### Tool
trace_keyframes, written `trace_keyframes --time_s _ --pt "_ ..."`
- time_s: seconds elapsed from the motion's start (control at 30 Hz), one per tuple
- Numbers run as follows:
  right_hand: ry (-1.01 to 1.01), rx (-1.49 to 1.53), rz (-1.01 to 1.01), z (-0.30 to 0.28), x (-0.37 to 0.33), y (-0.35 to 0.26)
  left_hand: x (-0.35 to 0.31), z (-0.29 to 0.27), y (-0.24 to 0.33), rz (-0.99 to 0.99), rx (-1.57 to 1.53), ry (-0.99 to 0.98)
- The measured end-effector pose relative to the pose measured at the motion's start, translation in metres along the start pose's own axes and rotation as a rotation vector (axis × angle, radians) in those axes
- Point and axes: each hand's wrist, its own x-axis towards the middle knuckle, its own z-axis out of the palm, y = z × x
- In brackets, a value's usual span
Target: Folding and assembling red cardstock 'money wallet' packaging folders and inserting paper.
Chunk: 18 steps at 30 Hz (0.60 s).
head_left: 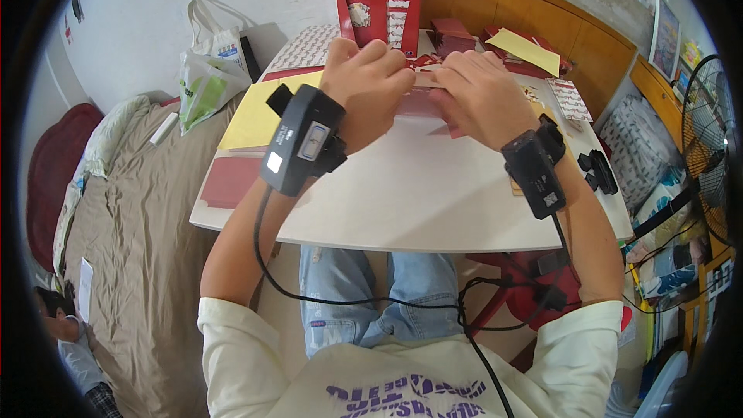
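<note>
Over the far half of the white table (402,193), my left hand (368,93) and my right hand (486,97) face each other a short way apart. Between them is a dull red card (418,104), gripped at its left end by my left fingers and at its right by my right fingers and thumb. My knuckles hide most of its edges. Just beyond my hands stands an upright red display box (377,1) with small patterned pieces on its front. Yellow sheets (255,118) lie left of my left wrist, with dull red sheets (231,178) nearer me.
Stacked dark red cards (453,35) and a yellow sheet (525,51) sit at the far right. Patterned sheets (571,99) lie by the right edge, near a black device (597,172). A fan (708,139) stands right, a bed (147,209) left. Cables hang below my wrists.
</note>
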Motion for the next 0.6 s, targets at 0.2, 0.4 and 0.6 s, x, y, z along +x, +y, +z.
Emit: trace_keyframes --time_s 0.2,0.4,0.6 --pt "-0.037 -0.021 -0.042 -0.008 -0.007 0.007 -0.001 -0.002 -0.001 -0.041 -0.041 0.013" --pt "-0.03 0.078 -0.012 -0.001 -0.003 0.007 0.005 0.014 0.004 -0.055 -0.175 0.08" --pt "-0.018 0.219 0.032 -0.006 -0.008 0.009 0.004 0.008 0.007 -0.049 -0.258 0.028"
